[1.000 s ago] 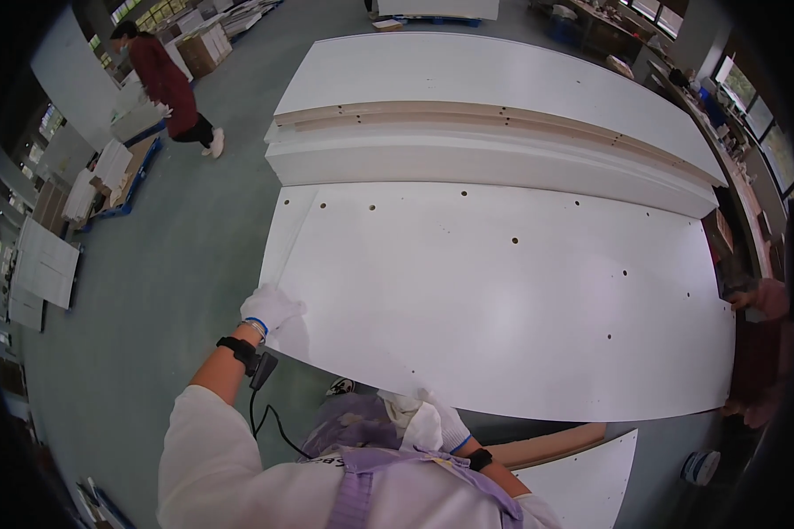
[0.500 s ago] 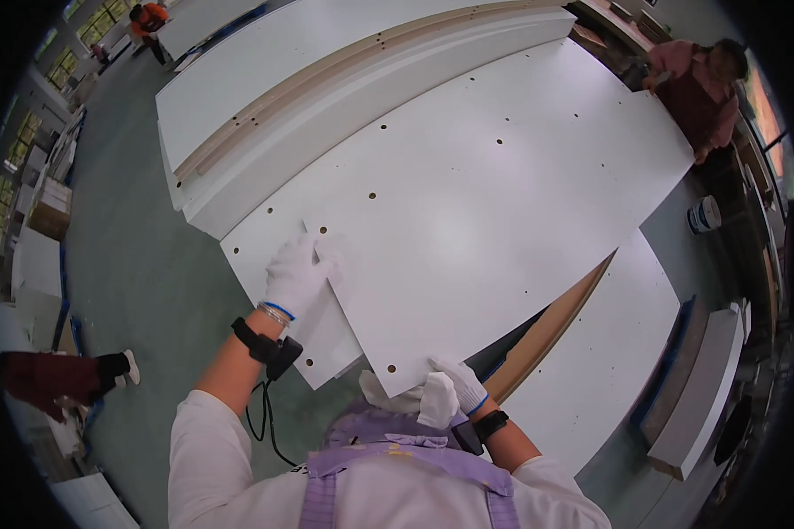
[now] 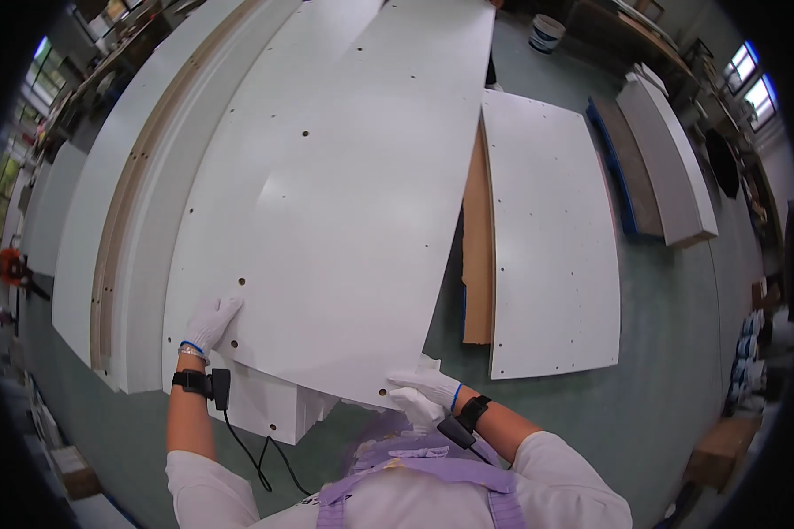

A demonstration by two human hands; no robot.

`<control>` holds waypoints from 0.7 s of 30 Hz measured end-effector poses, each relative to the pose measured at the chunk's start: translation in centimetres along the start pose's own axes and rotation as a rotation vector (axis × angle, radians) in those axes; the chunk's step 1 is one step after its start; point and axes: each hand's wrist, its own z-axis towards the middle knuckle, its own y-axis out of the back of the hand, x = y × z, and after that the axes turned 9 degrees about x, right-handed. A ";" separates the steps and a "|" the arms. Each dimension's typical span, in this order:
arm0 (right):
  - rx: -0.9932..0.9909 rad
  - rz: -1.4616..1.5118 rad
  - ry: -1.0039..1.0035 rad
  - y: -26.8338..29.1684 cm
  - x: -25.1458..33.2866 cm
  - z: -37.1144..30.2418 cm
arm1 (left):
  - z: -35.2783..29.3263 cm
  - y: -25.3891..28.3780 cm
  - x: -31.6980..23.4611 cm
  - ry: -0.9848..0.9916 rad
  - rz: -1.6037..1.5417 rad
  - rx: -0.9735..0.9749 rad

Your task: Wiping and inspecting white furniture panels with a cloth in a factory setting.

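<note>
A large white panel (image 3: 344, 203) with small drilled holes lies slanted over a stack of similar panels. At its near left corner my left hand (image 3: 210, 326), in a white knit glove, is closed on the edge, the fingertips partly hidden. My right hand (image 3: 425, 384), also gloved, is at the near right corner, fingers along the panel's edge. A bunched white cloth (image 3: 417, 408) is in that hand. Below the near edge, the lower stacked panel (image 3: 260, 406) sticks out.
Left of the stack runs a thick white panel pile with a brown wooden strip (image 3: 119, 220). To the right lies another white panel stack (image 3: 556, 256), with brown board (image 3: 477, 264) along its side. Farther right are long boards (image 3: 670, 159) on a blue base. A white bucket (image 3: 547, 33) stands beyond.
My view has turned right. The top panel has swung relative to the stack, its near edge now lying more crosswise before me. Both hands stay at its near corners.
</note>
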 end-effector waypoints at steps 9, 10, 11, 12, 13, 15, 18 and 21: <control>-0.155 -0.095 -0.006 11.8 -2.9 -14.6 | -7.4 -12.6 -10.2 -0.315 -0.321 0.052; -0.172 -0.060 0.001 13.5 -3.6 -16.2 | -7.9 -14.6 -11.9 -0.281 -0.357 0.116; -0.186 -0.001 0.043 15.4 -4.4 -17.9 | -8.6 -16.4 -13.6 -0.245 -0.392 0.180; -0.191 0.009 0.051 17.4 -5.3 -20.0 | -9.6 -18.6 -15.6 -0.251 -0.379 0.183; -0.237 0.004 -0.020 19.4 -5.2 -22.4 | -10.9 -21.4 -19.2 -0.222 -0.226 0.145; -0.294 0.069 -0.154 25.0 -7.9 -26.7 | -12.1 -27.1 -24.1 -0.168 -0.096 0.163; -0.419 -0.131 -0.076 33.4 -11.5 -33.2 | -9.7 -38.8 -24.7 -0.255 -0.198 0.230; -0.473 -0.283 -0.129 45.2 -15.7 -42.3 | -10.8 -53.3 -32.5 -0.195 -0.178 0.397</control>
